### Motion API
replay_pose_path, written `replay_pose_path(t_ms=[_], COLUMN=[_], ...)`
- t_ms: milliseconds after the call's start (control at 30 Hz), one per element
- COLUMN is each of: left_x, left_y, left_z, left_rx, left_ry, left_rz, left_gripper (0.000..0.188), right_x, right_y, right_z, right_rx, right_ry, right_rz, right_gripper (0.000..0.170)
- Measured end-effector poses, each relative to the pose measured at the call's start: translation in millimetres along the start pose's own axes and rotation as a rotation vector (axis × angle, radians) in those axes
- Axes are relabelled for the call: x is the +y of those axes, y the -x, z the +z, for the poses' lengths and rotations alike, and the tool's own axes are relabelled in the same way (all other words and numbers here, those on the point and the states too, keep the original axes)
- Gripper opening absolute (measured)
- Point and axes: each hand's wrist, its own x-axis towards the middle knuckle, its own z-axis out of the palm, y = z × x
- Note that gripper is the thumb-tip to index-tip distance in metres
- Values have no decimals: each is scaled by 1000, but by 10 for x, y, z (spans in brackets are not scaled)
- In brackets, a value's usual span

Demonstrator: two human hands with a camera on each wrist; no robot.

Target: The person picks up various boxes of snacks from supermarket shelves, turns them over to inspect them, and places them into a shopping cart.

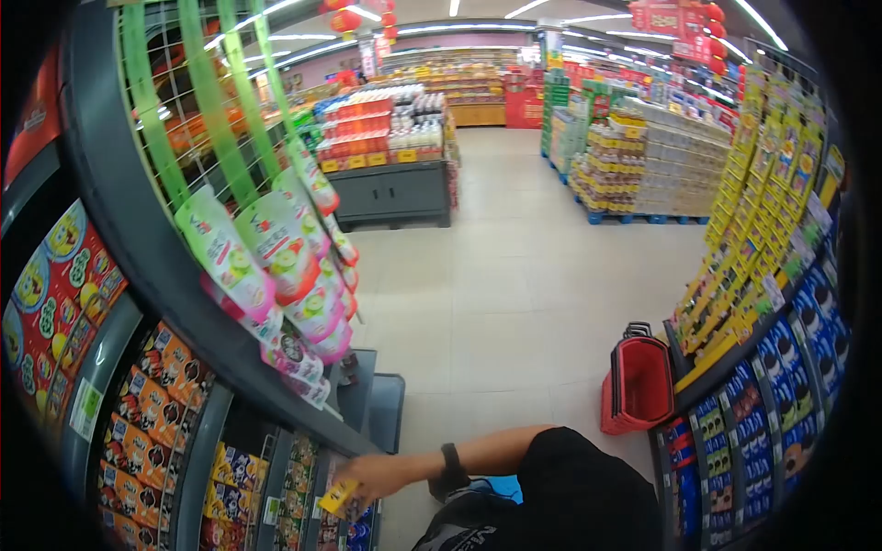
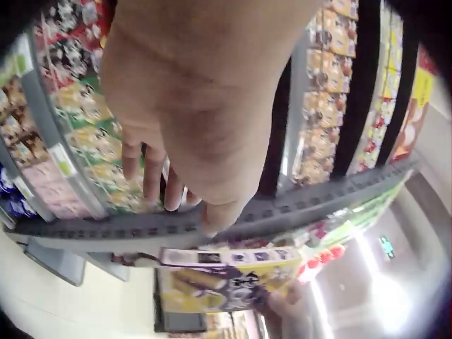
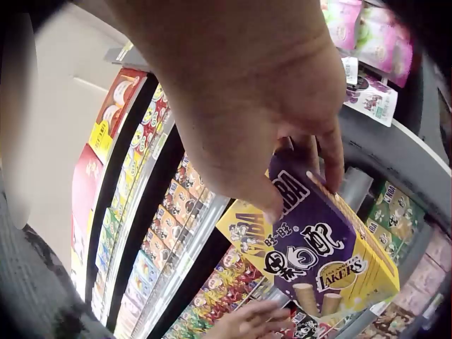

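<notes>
right hand (image 3: 265, 131) has fingers clamped on purple-yellow box (image 3: 314, 244); left hand (image 2: 201, 134) fingers slightly apart, snack packs (image 2: 95, 145) beyond them.

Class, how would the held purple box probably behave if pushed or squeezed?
The box is probably stiff: its faces look flat and edges straight. It looks fairly light, as the right hand grips it near one end. The rolls pictured on it suggest fragile contents.

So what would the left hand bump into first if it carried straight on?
Probably the green-and-yellow packets shelved beyond the fingertips of the left hand. The grey shelf edge is close to that line too, and depth is unclear.
</notes>
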Motion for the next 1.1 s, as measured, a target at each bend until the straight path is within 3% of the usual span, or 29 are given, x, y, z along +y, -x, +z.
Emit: replay_pose_path(t_ms=[67,167,200,300,433,533,600,633,700,767,833,867,900,967,1000,1033,1100], left_x=[875,1384,1650,1384,1323,1727,1900,1702,1601,1429,1502,1531,1442,1483,1556,1626,1586], left_y=[-232,-412,-464,-697,-822,-808,-748,-796,-837,-852,-772,-739,-689,-604,-557,-444,-186], left_z=[253,448,532,572,665,719,740,667,689,603,595,583,588,541,508,463,484], left_rx=[-21,-199,-204,-268,-172,-89,-2,-24,40,77,147,166,274,360,401,434,502], left_ry=[-78,-163,-219,-299,-291,-247,-221,-205,-73,-58,22,132,90,267,350,439,498], left_rz=[128,67,-83,146,300,301,274,170,275,308,136,56,6,53,-24,-86,-129], left_gripper=[40,39,35,33,29,28,26,46,32,45,43,42,44,56,58,60,57], right_x=[-1,-168,-175,-236,-182,-126,95,218,332,429,409,398,372,294,417,448,254], right_y=[205,441,494,604,655,601,496,440,310,190,24,-48,-117,-321,-370,-403,-478], right_z=[82,75,88,10,-26,-6,56,112,167,187,83,74,88,66,224,322,370], right_rx=[22,84,117,174,309,393,306,239,227,208,140,146,129,-14,-4,-48,-206], right_ry=[-67,-138,-129,-128,-200,-682,-486,-393,-241,-381,-339,-114,-418,-364,-560,-583,-690], right_rz=[3,-19,-33,-50,-6,32,108,137,84,83,-37,-61,48,109,158,83,214], right_gripper=[42,40,40,39,40,43,42,42,40,39,39,36,33,40,42,49,48])
